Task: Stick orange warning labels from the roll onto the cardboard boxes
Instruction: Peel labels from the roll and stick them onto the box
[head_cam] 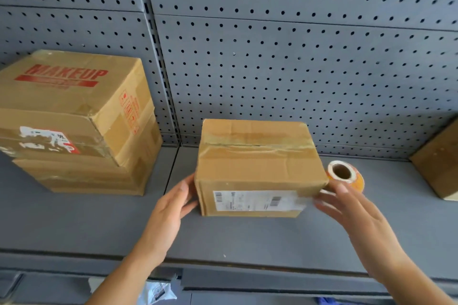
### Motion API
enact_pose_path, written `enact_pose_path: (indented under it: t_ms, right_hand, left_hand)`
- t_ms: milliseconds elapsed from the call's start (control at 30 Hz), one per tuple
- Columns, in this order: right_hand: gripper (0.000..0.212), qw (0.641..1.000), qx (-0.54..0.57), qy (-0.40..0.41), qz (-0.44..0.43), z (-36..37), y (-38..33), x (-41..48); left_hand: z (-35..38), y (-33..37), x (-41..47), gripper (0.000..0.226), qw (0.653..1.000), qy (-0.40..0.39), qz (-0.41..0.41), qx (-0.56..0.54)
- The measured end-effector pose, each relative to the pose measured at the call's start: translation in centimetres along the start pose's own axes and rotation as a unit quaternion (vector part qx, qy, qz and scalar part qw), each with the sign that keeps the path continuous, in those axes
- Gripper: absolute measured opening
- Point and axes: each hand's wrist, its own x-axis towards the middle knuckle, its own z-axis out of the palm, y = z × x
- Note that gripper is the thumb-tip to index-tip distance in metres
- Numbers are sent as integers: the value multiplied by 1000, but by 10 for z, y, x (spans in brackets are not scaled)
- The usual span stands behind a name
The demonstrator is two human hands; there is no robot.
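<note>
From my seat I have both hands on either side of one small cardboard box (257, 163), which sits on the grey shelf (247, 238). My left hand (171, 208) lies with straight fingers against the box's left face, holding nothing. My right hand (352, 208) is spread and relaxed at the box's front right corner. It is blurred, so I cannot tell whether the fingertips touch the cardboard, but nothing is gripped. The box between my hands is taped shut along its top seam, so its contents are hidden. A white shipping label (257, 200) runs across the face nearest me. The roll of orange labels (345, 174), the only one I count, rests on the shelf just beyond my right hand and just beside the box's right edge, its hollow core turned toward me. Well off past my left hand stands a stack. On top is a MAKEUP box (67, 96) with red print and a torn label (47, 138), also taped closed. It sits on a lower box (94, 178), and I cannot tell whether there are more layers under that. Out past my right hand a further box (438, 163) is cut off by the frame edge. That makes at least four boxes, none of them open. A perforated grey back panel (297, 57) rises behind everything.
</note>
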Motion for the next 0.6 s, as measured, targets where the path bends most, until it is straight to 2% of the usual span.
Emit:
enact_pose_path:
  t_ms: [67, 167, 233, 267, 367, 500, 600]
  right_hand:
    - [36, 1000, 5, -11, -14, 0, 5, -12]
    - [35, 999, -8, -19, -38, 3, 4, -19]
    - [28, 999, -11, -9, -51, 5, 7, -20]
    - [30, 998, -12, -2, -55, 5, 10, -19]
    - [59, 998, -14, -22, -61, 7, 17, -15]
    - [95, 985, -67, -126, -93, 20, 20, -2]
    - [97, 981, -111, -116, -105, 32, 19, 4]
  left_hand:
    - [1, 0, 9, 44, 1000, 1, -5, 0]
    - [1, -1, 14, 79, 1000, -1, 5, 9]
    - [2, 0, 18, 93, 1000, -9, 11, 23]
    - [1, 0, 23, 101, 1000, -12, 7, 20]
    - [-5, -2, 34, 117, 999, -38, 23, 23]
    - [9, 7, 17, 98, 987, -69, 80, 120]
    - [12, 5, 13, 76, 989, -53, 71, 117]
